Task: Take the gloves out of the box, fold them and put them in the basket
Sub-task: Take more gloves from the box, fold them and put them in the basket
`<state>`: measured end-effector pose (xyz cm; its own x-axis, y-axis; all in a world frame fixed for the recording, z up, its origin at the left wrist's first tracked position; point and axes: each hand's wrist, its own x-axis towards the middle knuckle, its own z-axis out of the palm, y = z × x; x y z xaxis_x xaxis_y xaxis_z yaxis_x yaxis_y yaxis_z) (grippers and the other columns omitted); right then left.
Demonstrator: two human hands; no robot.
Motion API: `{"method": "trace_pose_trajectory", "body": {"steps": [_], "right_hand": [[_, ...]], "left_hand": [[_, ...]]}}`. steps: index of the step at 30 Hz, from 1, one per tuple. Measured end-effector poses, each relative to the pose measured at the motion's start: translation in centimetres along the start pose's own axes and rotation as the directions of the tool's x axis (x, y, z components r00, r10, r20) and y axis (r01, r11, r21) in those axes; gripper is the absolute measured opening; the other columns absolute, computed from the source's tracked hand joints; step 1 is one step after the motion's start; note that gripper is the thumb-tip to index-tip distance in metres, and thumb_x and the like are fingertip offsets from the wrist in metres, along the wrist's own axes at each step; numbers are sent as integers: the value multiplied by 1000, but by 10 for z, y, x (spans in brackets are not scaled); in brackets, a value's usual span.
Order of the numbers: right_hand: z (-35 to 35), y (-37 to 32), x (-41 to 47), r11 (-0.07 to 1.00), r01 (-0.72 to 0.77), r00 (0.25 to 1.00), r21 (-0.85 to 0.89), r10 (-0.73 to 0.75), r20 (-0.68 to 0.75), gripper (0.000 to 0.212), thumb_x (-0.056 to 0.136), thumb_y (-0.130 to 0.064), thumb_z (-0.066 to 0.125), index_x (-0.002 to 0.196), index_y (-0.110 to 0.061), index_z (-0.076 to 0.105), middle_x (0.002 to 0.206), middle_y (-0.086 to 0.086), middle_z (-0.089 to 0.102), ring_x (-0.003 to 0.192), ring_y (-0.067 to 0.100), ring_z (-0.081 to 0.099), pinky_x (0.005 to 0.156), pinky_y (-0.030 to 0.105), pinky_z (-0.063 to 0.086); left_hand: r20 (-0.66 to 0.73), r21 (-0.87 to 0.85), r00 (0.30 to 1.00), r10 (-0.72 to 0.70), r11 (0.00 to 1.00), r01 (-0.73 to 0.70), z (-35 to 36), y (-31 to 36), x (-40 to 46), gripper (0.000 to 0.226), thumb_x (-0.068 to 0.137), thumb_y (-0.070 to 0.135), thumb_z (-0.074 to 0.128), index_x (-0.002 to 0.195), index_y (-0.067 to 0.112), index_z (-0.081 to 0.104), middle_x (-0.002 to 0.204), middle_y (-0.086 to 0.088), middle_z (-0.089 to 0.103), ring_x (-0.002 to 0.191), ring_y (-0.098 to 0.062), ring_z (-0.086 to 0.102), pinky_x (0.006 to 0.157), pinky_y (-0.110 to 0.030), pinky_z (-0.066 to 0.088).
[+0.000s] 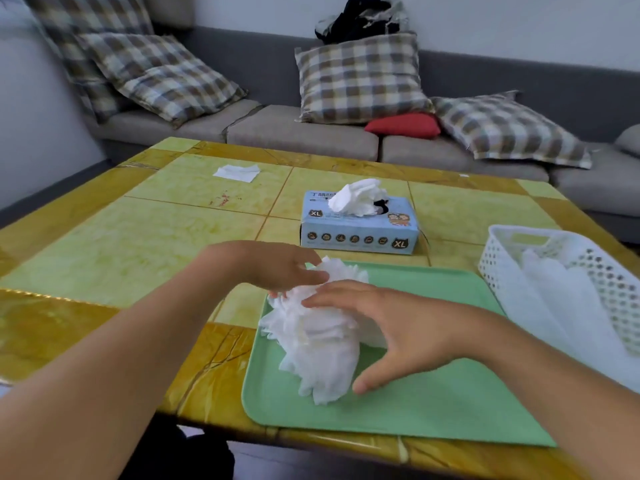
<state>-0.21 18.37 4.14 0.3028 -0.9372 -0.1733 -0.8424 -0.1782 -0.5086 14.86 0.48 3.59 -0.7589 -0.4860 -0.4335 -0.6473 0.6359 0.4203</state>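
Folding is the step I judge to be in hand: a bunched pile of white gloves (pixel 317 336) lies on the left part of the green tray (pixel 433 403), nearest me. My right hand (pixel 391 327) rests over the pile's right side, fingers straight and spread, thumb down by the tray, gripping nothing. My left hand (pixel 280 268) touches the pile's far end with loosely extended fingers; whether it pinches a layer I cannot tell. To do this well, I would flatten the stack first, press the air out, then fold once toward me, keeping the edges aligned. Right of the tray: white perforated basket (pixel 502 268), gloves already inside, near enough for a short carry. Beyond the tray on the counter (pixel 138 244): blue glove box (pixel 358 233), a glove protruding from its slot. Farther left: loose white sheet (pixel 237 173). Nothing stands between pile and basket. Behind: grey sofa (pixel 301 136).
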Motion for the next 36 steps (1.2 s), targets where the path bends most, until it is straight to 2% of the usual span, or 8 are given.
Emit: {"method": "trace_pose_trajectory", "body": {"steps": [3,7,10,12,16,22,28,36], "right_hand": [[-27,-7,-31,986,-34,999,161,34,6,83,73,-47,85,144,-55,41,152,-39,29,139,-18,27,113,10,26],[-15,27,-41,970,-232,942,69,241,-235,54,78,-43,84,127,-42,61,127,-22,61,109,-5,59,89,20,54],[25,47,-35,972,-215,961,92,227,-159,53,82,-39,82,130,-30,62,121,-20,63,104,-2,60,81,8,47],[49,57,-28,957,-151,970,249,192,-151,52,82,-27,84,129,-25,62,120,-20,64,107,-6,60,88,9,46],[62,66,-14,743,-32,918,668,287,-275,68,77,1,85,134,-25,57,136,-5,61,111,8,68,97,30,56],[35,56,-10,942,-228,759,246,330,-561,58,56,-41,98,100,-28,63,104,-16,60,78,8,64,67,23,54],[60,57,-5,962,-225,825,157,274,-494,8,78,-20,85,76,-21,78,75,-11,74,65,2,65,70,23,52],[40,45,-52,928,-166,980,333,194,-50,5,86,-14,80,82,-14,76,79,-6,74,74,3,66,71,17,50]], "left_hand": [[-38,115,999,9,993,-4,7,16,-13,69,99,63,35,157,29,24,160,4,36,139,-18,45,116,-35,31],[-236,-29,955,178,981,-190,21,25,-35,84,83,77,42,155,36,30,162,13,28,144,-8,31,117,-32,26],[-78,25,969,232,973,-231,52,32,-34,95,71,80,64,152,52,23,161,18,20,147,-10,24,120,-39,25],[8,195,966,258,947,-255,71,36,-18,92,71,69,75,148,54,25,153,14,32,138,-14,37,114,-42,35],[-83,273,957,279,930,-247,60,19,17,35,77,42,65,111,37,57,108,7,59,101,-16,58,87,-43,52],[-251,184,951,182,973,-138,49,2,23,21,83,39,72,84,32,52,86,8,58,80,-13,54,68,-31,44],[-205,86,960,190,981,-176,52,10,11,17,97,42,60,91,26,58,89,10,60,79,-4,53,66,-21,39],[-202,32,955,218,976,-216,52,8,4,36,80,43,76,112,35,62,107,11,66,99,-11,62,85,-33,53]]}}
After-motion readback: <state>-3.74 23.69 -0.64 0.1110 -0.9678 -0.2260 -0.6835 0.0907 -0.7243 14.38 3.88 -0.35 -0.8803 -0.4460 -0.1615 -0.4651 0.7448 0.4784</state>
